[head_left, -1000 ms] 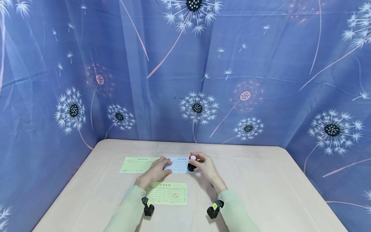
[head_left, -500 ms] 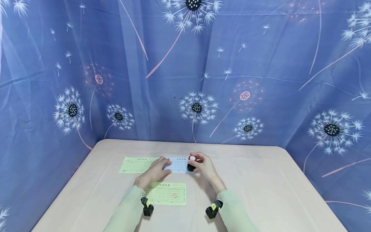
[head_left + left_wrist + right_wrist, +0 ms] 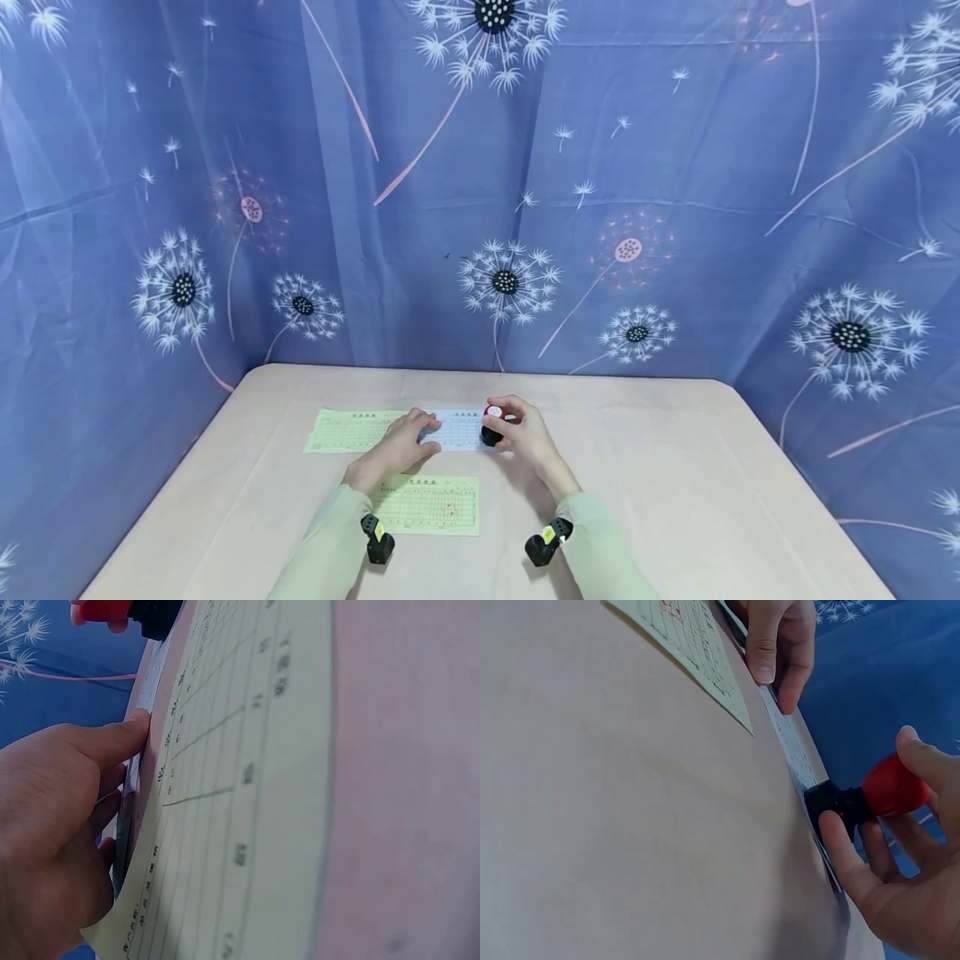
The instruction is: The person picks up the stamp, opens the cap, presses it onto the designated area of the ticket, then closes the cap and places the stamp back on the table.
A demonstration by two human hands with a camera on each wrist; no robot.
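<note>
A self-inking-style stamp with a red knob handle and black base (image 3: 831, 804) stands on the right part of a pale blue form slip (image 3: 459, 427). My right hand (image 3: 529, 433) grips it, fingers around the red knob and one digit against the black base. The stamp's underside is hidden. My left hand (image 3: 397, 443) rests on the slip's left part with thumb and fingers spread and relaxed. Beneath and beyond that hand, a green form slip (image 3: 347, 431) lies to the left. Nearer, another green form slip (image 3: 423, 510) bears a red stamp mark at its right.
The table (image 3: 675, 500) is covered with a pale pink cloth. Behind and on both sides hangs a blue curtain (image 3: 420, 292) with dandelion prints, close to the table's far edge. My left forearm partly covers the near green slip.
The head view has shifted slightly. Both hands, the stamp and the slips keep the same places relative to each other.
</note>
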